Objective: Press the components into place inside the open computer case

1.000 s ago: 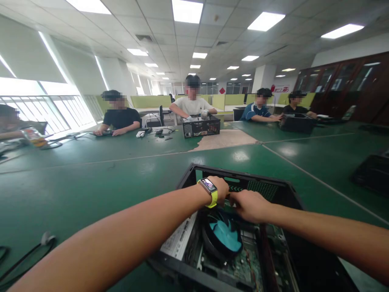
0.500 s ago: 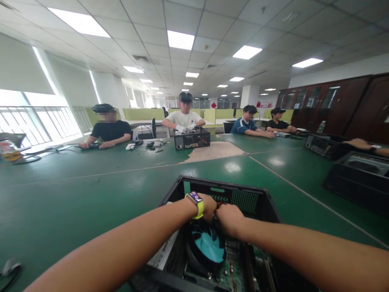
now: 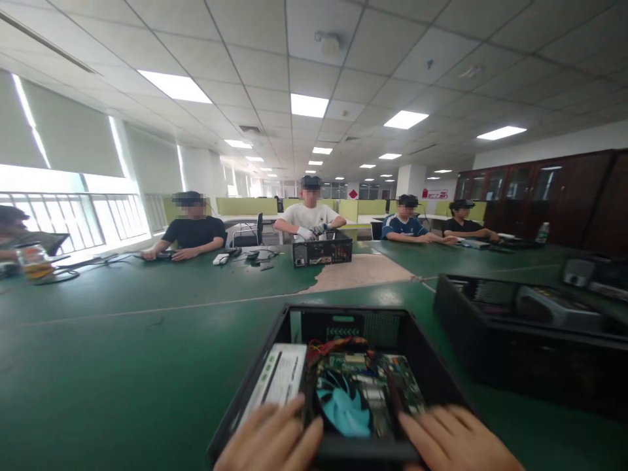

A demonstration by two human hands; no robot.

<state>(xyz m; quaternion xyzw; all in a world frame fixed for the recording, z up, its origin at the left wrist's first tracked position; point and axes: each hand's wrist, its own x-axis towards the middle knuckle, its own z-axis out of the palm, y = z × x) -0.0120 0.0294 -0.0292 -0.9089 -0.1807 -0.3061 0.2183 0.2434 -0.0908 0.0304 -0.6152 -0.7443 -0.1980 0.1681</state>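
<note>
A black computer case (image 3: 432, 353) lies open in front of me on the green table. Inside it are a white-labelled power supply (image 3: 287, 369) at the left, a fan with light-blue blades (image 3: 346, 409), a green circuit board (image 3: 409, 376) and a bundle of red and yellow wires (image 3: 338, 347). My left hand (image 3: 275, 435) grips the near rim at the left, beside the power supply and fan. At the right of the same rim, my right hand (image 3: 456, 437) has its fingers over the edge. Both hands are slightly blurred and cut off by the frame.
Another open black case (image 3: 524, 333) stands close at my right. Across the green table (image 3: 122, 366), a person in white gloves (image 3: 309, 226) handles a smaller case (image 3: 322, 252). Cables and small parts (image 3: 252, 255) lie left of it. Other people sit around the table.
Both hands have left the wires deep inside the case and come back to its near rim. The case now sits straighter before me, and the view has tilted up.
</note>
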